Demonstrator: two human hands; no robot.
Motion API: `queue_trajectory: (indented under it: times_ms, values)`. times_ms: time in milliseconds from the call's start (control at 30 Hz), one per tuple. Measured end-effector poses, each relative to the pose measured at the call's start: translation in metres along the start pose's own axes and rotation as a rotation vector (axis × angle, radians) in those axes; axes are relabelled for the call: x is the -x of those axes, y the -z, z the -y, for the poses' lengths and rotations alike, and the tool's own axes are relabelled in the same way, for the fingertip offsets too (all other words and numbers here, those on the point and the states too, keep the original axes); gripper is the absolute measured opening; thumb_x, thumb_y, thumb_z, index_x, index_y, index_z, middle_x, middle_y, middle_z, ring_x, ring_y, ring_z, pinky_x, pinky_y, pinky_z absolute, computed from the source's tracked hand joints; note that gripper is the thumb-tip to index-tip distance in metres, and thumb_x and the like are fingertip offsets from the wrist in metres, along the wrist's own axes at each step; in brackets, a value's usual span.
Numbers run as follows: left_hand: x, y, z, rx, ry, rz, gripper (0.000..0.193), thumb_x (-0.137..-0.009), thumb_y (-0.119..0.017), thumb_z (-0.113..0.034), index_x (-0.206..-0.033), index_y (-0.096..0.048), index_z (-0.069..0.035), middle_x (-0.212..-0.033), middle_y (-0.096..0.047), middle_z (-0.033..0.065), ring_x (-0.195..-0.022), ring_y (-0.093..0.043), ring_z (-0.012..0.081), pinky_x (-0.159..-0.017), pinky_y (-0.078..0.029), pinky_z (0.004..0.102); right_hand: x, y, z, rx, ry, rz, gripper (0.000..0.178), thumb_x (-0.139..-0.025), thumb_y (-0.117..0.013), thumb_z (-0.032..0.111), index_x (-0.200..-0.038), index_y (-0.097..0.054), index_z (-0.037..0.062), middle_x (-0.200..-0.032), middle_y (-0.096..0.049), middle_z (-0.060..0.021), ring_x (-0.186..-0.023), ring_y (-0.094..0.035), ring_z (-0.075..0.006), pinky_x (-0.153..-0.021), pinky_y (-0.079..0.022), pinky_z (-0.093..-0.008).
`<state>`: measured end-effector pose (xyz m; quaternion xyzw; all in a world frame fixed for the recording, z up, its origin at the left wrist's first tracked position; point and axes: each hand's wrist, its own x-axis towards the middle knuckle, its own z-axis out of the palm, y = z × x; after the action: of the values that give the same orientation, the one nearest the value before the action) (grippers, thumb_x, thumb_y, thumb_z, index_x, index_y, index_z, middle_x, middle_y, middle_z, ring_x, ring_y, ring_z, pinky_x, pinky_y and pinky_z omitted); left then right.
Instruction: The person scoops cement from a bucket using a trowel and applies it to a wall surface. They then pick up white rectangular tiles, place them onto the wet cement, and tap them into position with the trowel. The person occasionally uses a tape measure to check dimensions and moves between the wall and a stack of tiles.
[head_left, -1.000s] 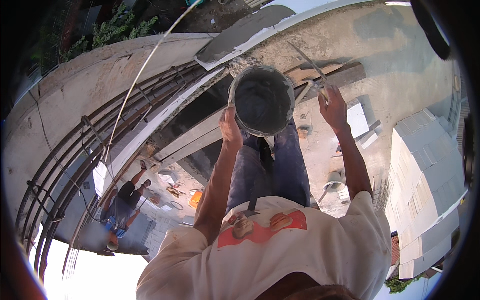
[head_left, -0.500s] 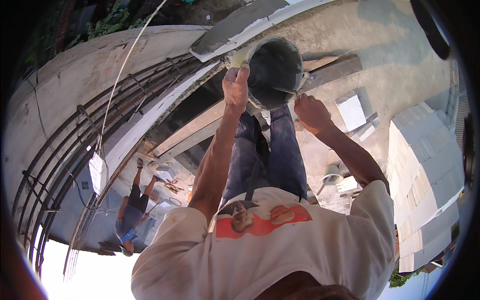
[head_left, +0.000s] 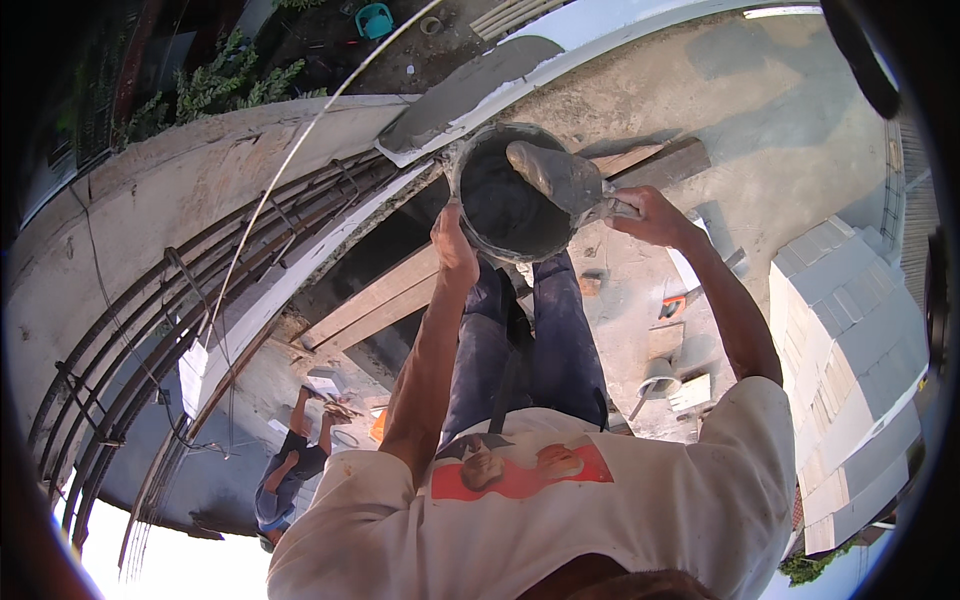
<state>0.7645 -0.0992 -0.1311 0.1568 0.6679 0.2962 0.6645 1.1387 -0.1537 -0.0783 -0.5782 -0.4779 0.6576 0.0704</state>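
Observation:
A dark bucket (head_left: 545, 243) hangs in front of my legs, with grey wet mortar (head_left: 490, 195) inside. My left hand (head_left: 455, 245) is closed on the bucket's left side, by its rim. My right hand (head_left: 648, 216) grips the handle of a trowel (head_left: 575, 183). The trowel's blade lies over the right part of the bucket's opening, with a grey lump of mortar on its tip. Part of the left fingers is hidden behind the bucket.
A low wall with a freshly mortared top (head_left: 440, 110) curves ahead. Steel reinforcing bars (head_left: 130, 290) run along the left, with wooden planks (head_left: 375, 300) nearer me. Pale blocks (head_left: 850, 300) are stacked at right. Another person (head_left: 295, 465) is at the lower left.
The trowel has come up out of the bucket with mortar on it, and my right hand has shifted slightly right. The bucket and left hand sit nearer to me in the view.

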Motion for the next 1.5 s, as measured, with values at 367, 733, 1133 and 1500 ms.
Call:
queue_trajectory:
  times_ms: [367, 733, 1133, 1500]
  values:
    - [0.021, 0.059, 0.046, -0.330, -0.106, -0.049, 0.032, -0.100, -0.062, -0.034, -0.110, -0.068, -0.004, -0.107, -0.067, 0.0047, -0.102, -0.064, 0.0186, -0.091, -0.052, 0.0369, -0.074, 0.144, -0.008, 1.225, 0.361, -0.785, 0.060, -0.089, -0.072, 0.011, -0.148, -0.058, 0.0117, -0.117, -0.064, -0.0026, -0.109, -0.065, -0.0207, -0.084, -0.056, -0.0383]
    - [0.041, 0.062, 0.078, -0.249, -0.107, -0.055, 0.029, -0.108, -0.049, -0.021, -0.104, -0.065, 0.003, -0.093, -0.067, 0.0168, -0.085, -0.060, 0.0289, -0.080, -0.049, 0.0426, -0.091, 0.163, -0.055, 1.392, 0.282, -1.026, 0.078, -0.091, -0.068, 0.006, -0.163, -0.040, 0.0142, -0.120, -0.057, -0.0034, -0.111, -0.056, -0.0216, -0.091, -0.049, -0.0369]
    - [0.031, 0.051, 0.089, -0.237, -0.172, 0.007, 0.020, -0.104, -0.053, -0.015, -0.107, -0.062, 0.003, -0.095, -0.066, 0.0183, -0.087, -0.062, 0.0338, -0.078, -0.049, 0.0439, -0.067, 0.082, -0.064, 1.040, 0.240, -1.141, 0.070, -0.090, -0.064, 0.002, -0.157, -0.049, 0.0123, -0.116, -0.057, -0.0068, -0.110, -0.058, -0.0240, -0.088, -0.049, -0.0391]
    - [0.020, 0.054, 0.081, -0.303, -0.120, 0.110, 0.040, -0.106, -0.048, -0.035, -0.116, -0.068, -0.002, -0.113, -0.069, 0.0087, -0.106, -0.065, 0.0179, -0.090, -0.053, 0.0350, -0.093, 0.130, -0.070, 1.174, 0.188, -1.236, 0.071, -0.091, -0.066, 0.004, -0.158, -0.049, 0.0195, -0.114, -0.057, -0.0036, -0.105, -0.056, -0.0222, -0.086, -0.046, -0.0375]
